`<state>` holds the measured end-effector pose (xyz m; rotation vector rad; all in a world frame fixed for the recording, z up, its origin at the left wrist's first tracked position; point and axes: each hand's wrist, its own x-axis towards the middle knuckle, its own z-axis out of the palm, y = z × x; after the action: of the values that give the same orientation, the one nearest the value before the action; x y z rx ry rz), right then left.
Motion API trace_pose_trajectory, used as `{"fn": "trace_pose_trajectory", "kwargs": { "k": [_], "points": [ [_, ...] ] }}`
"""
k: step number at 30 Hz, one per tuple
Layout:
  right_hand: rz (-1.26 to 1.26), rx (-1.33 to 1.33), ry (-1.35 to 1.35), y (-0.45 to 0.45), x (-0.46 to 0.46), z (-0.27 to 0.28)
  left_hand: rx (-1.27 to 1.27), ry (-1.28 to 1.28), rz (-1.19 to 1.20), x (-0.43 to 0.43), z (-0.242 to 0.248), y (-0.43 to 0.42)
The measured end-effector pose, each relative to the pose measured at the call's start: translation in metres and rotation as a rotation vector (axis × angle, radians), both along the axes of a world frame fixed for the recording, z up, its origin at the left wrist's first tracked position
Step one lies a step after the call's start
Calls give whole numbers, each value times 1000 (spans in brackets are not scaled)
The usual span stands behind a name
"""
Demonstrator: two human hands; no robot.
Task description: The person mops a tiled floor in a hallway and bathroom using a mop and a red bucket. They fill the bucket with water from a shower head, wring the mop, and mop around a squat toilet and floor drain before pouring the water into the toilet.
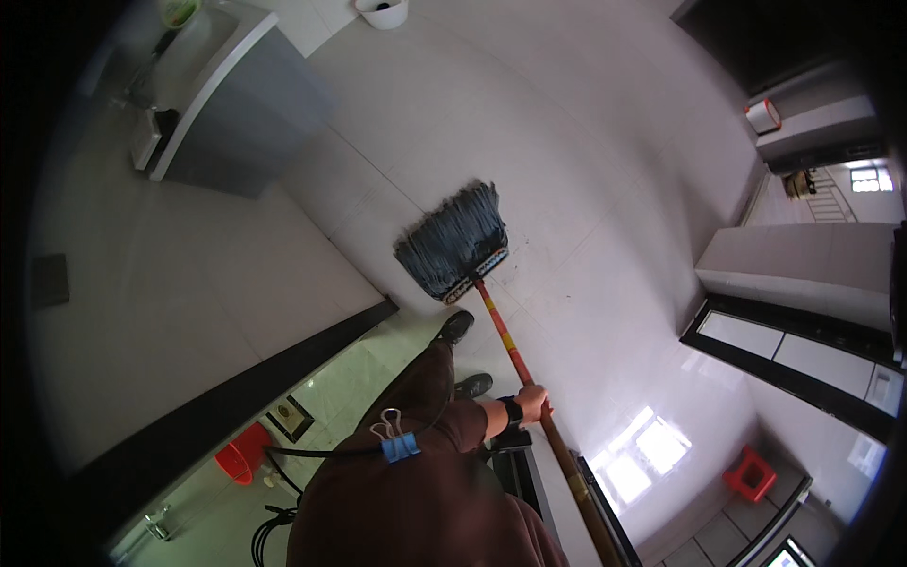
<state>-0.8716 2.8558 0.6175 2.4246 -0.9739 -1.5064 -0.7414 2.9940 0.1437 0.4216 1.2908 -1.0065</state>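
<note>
My left hand [531, 405], with a dark watch on its wrist, grips the orange-red and yellow banded handle [507, 344] of a mop. The lower handle runs up the view to a wide mop head [453, 241] with dark grey strands, lying spread on the pale tiled floor [567, 177]. A patterned bar joins the strands to the handle. The upper handle passes out at the lower right edge. My right hand is out of view. My dark shoes stand just below the mop head; a blue binder clip [400, 447] holds a black cable against brown clothing.
A wall edge with a dark frame [283, 372] runs close on the left, with a red bucket [242, 453] beyond. A grey-sided counter [248, 106] is upper left, a white bowl [383, 13] at the top. A red stool [750, 474] and a dark-framed doorway [786, 368] are at right.
</note>
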Motion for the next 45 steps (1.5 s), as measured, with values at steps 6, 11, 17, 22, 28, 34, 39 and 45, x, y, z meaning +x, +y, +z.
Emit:
{"fn": "trace_pose_trajectory", "kwargs": {
  "k": [6, 11, 17, 22, 28, 34, 39, 45],
  "points": [
    [-177, 88, -28, 33, -59, -48, 249, 61, -230, -20, 62, 21],
    [-350, 178, -118, 80, -86, -104, 266, -72, -306, 27, 58, 55],
    [-574, 242, -176, 144, -93, -141, 182, -163, -347, 78, 52, 100],
    [-717, 272, -191, 192, -109, -160, 263, -263, -496, 96, 87, 91],
    [-856, 291, -279, 223, -106, -191, 239, -391, -618, 139, 68, 57],
    [-999, 326, -433, 240, -76, -241, 80, -557, -788, 204, 5, 5],
    [-1039, 351, -684, 232, -23, -283, 39, -682, -874, 237, 1, -38],
    [-1010, 369, -876, 202, 59, -324, 82, -797, -949, 244, -13, -76]
  ]
}}
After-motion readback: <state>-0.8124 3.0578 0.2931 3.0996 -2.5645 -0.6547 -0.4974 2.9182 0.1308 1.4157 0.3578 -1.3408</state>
